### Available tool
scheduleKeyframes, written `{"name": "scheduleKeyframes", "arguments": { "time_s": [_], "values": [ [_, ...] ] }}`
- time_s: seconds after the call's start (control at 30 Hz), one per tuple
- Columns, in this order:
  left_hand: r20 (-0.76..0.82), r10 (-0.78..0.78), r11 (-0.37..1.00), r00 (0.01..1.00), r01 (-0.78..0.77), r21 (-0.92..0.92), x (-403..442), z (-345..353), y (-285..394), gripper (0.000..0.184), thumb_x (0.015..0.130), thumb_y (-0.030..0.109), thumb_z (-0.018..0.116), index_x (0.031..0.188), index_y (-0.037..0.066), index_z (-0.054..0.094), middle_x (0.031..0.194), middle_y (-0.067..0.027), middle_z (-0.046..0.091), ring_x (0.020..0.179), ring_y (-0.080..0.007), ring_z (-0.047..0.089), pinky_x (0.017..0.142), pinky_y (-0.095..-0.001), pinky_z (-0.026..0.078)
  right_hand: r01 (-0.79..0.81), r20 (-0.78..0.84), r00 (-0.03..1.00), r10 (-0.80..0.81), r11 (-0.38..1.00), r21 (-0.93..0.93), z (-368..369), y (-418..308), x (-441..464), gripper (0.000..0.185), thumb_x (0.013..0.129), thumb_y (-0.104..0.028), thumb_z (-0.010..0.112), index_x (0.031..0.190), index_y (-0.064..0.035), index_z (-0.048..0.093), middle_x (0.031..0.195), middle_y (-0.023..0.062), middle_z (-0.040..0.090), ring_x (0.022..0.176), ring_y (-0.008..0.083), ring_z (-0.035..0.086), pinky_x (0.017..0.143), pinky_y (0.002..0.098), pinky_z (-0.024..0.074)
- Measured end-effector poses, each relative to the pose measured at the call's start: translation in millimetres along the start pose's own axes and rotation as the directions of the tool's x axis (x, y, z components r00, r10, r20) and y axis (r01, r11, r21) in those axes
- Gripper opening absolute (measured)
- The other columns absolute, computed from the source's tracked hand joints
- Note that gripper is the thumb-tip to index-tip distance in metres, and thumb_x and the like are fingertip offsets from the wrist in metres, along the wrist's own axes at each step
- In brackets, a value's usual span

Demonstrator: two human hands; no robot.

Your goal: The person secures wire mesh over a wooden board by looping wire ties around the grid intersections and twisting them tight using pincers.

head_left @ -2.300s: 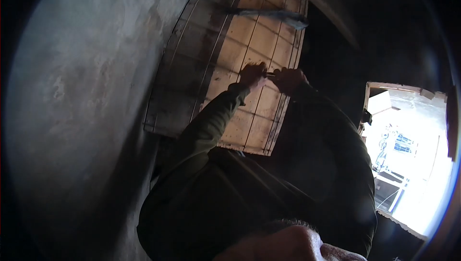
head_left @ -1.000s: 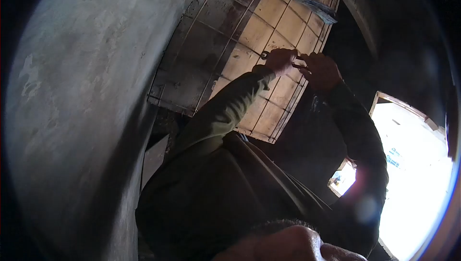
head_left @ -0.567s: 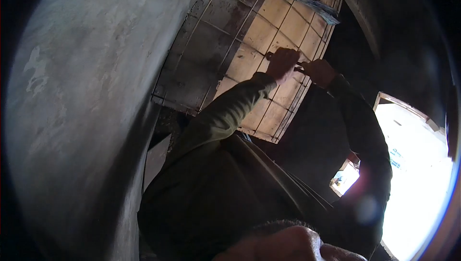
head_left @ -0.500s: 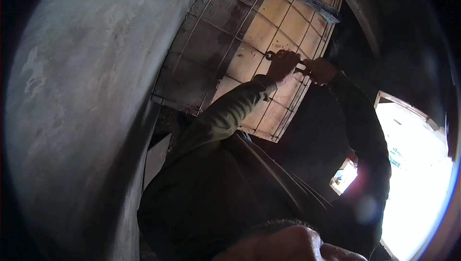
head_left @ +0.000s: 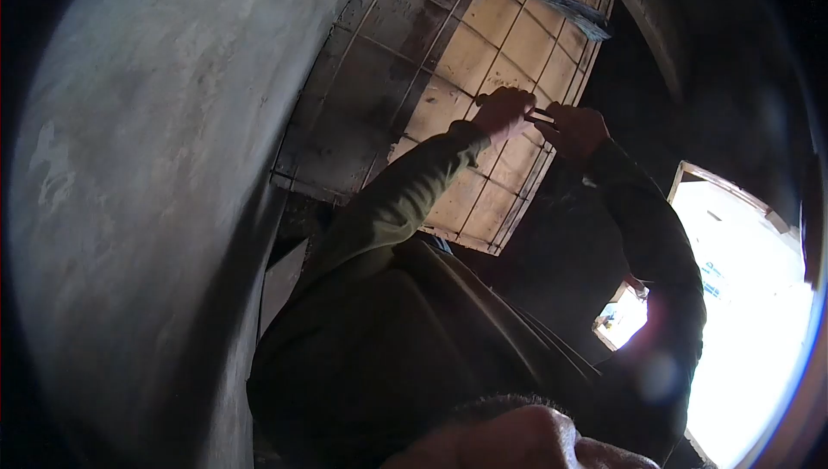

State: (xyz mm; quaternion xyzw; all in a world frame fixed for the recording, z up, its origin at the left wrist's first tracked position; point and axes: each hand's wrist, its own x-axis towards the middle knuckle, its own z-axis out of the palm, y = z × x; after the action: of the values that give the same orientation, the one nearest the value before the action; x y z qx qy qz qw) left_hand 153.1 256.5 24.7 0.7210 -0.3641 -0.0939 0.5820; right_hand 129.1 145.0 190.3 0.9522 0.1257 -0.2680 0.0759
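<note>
More of the dark tool (head_left: 540, 119) now shows between the left hand (head_left: 506, 114) and right hand (head_left: 580, 132), fingers pinching it, wire grid (head_left: 488, 177) behind them, so work seems to go on.

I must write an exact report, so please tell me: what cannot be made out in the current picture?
1. Head view: the kind of thin, dark tool, mostly hidden by the left hand and right hand.
2. Head view: the upper end of the pale, flat wooden board, cut off by the top edge.
3. Head view: most of what lies beyond the bright white opening, washed out by glare.
</note>
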Motion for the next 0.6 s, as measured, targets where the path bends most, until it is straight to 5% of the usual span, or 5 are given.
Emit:
{"name": "scheduleKeyframes", "arguments": {
  "time_s": [0.17, 0.27, 0.33, 0.43, 0.6],
  "values": [
    [-0.142, 0.148, 0.969, 0.979, -0.116, 0.216, -39, -26, 21, 0.032, 0.075, 0.008, 0.06, 0.106, 0.007, 0.051, 0.101, -0.0121, 0.054, 0.096, -0.03, 0.053, 0.078, -0.0408, 0.043, -0.049, -0.005, 0.999, 0.05, 0.984, 0.172, 28, 19, 1, 0.042, 0.089, -0.044, 0.049, 0.08, -0.0036, 0.059, 0.059, 0.0116, 0.058, 0.053, 0.027, 0.058, 0.051, 0.039, 0.0455],
    [-0.17, -0.062, 0.975, 0.984, 0.024, -0.219, -57, -22, 3, 0.059, 0.075, 0.012, 0.064, 0.129, 0.008, 0.043, 0.125, -0.012, 0.047, 0.119, -0.0249, 0.042, 0.099, -0.0363, 0.034, -0.284, 0.267, 0.951, 0.155, 0.78, 0.557, 22, 25, 2, 0.048, 0.091, -0.045, 0.045, 0.074, -0.0024, 0.061, 0.053, 0.0085, 0.055, 0.044, 0.0193, 0.053, 0.043, 0.0334, 0.0417],
    [0.129, -0.401, 0.456, 0.907, 0.32, -0.83, -55, -42, -9, 0.053, 0.084, 0.014, 0.055, 0.134, 0.007, 0.04, 0.133, -0.0111, 0.042, 0.123, -0.0209, 0.04, 0.101, -0.0331, 0.033, -0.504, 0.509, 0.847, 0.153, 0.537, 0.677, 22, 28, 0, 0.052, 0.092, -0.046, 0.043, 0.072, -0.0017, 0.062, 0.05, 0.0069, 0.053, 0.04, 0.0151, 0.05, 0.039, 0.0306, 0.0394],
    [0.252, -0.62, 0.057, 0.743, 0.363, -0.93, -63, -81, -3, 0.048, 0.088, 0.019, 0.046, 0.131, -0.001, 0.039, 0.122, -0.0123, 0.05, 0.116, -0.0228, 0.046, 0.097, -0.0346, 0.038, -0.624, 0.622, 0.771, 0.141, 0.366, 0.691, 35, 36, -2, 0.056, 0.093, -0.048, 0.04, 0.074, 0.0003, 0.063, 0.047, 0.0039, 0.05, 0.038, 0.0094, 0.046, 0.036, 0.0273, 0.0361],
    [0.147, -0.593, 0.263, 0.792, 0.362, -0.894, -64, -59, -4, 0.044, 0.093, 0.018, 0.048, 0.131, -0.001, 0.039, 0.115, -0.0135, 0.053, 0.109, -0.02, 0.053, 0.09, -0.0316, 0.046, -0.557, 0.544, 0.82, 0.181, 0.474, 0.682, 59, 46, 1, 0.058, 0.092, -0.05, 0.041, 0.081, 0.0024, 0.064, 0.05, 0.0059, 0.052, 0.039, 0.0127, 0.048, 0.039, 0.0277, 0.0394]
  ]
}}
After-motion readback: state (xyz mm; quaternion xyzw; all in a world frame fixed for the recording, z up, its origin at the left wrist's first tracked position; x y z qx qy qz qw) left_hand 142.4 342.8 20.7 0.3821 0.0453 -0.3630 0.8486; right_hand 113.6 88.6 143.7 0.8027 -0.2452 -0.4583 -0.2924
